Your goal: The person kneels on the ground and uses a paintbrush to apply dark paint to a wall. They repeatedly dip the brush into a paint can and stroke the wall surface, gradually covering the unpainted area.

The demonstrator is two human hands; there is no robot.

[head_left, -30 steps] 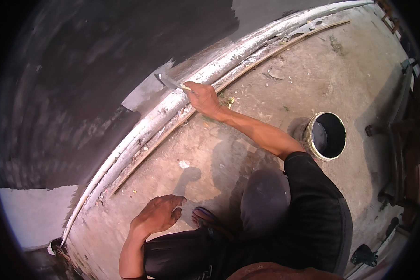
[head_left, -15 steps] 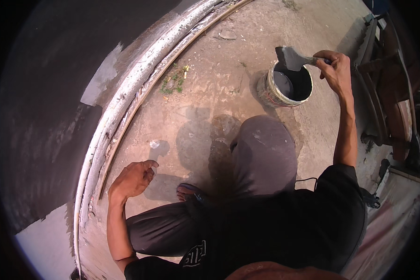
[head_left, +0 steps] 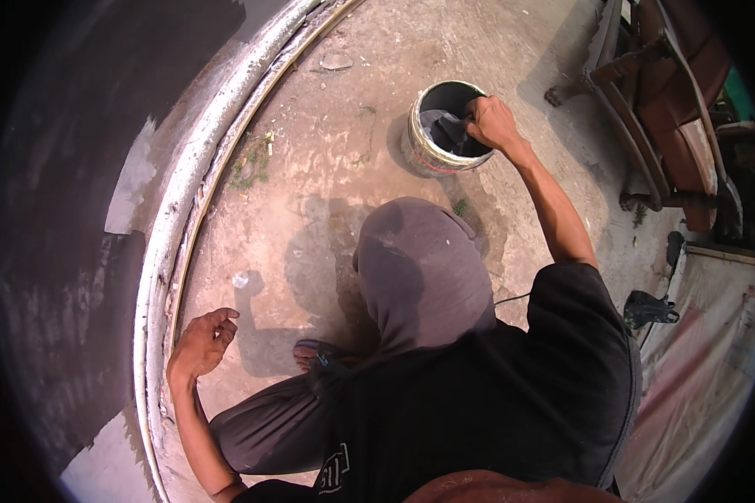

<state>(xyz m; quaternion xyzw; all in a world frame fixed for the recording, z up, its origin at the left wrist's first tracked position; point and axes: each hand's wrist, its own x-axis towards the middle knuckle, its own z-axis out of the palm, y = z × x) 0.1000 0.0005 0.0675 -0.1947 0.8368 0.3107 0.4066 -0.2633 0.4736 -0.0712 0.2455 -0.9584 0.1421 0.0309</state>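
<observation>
My right hand (head_left: 492, 123) is closed round the handle of a wide flat paintbrush (head_left: 453, 132), over the rim of a paint bucket (head_left: 428, 158). The brush head is down inside the bucket, by dark grey paint; its bristle tips are hard to make out. Most of the handle is covered by my fingers. At the lower left, my left hand (head_left: 200, 345) hangs with nothing in it, its fingers loosely bent and somewhat apart. It is nearest to a white-splashed pipe (head_left: 161, 251) along the foot of the wall. The wall (head_left: 67, 226) is largely coated dark grey, with paler bare patches.
A thin wooden strip (head_left: 218, 172) runs beside the pipe. My bent knee (head_left: 424, 268) lies between my arms. Brown wooden furniture (head_left: 675, 109) stands at the upper right, with a black plastic bag (head_left: 648, 309) below it. Small weeds (head_left: 250, 163) grow near the strip.
My right hand has lowered the paintbrush from above the bucket's rim into the bucket. The view has shifted, so the bucket and furniture appear farther left. My left hand stays empty.
</observation>
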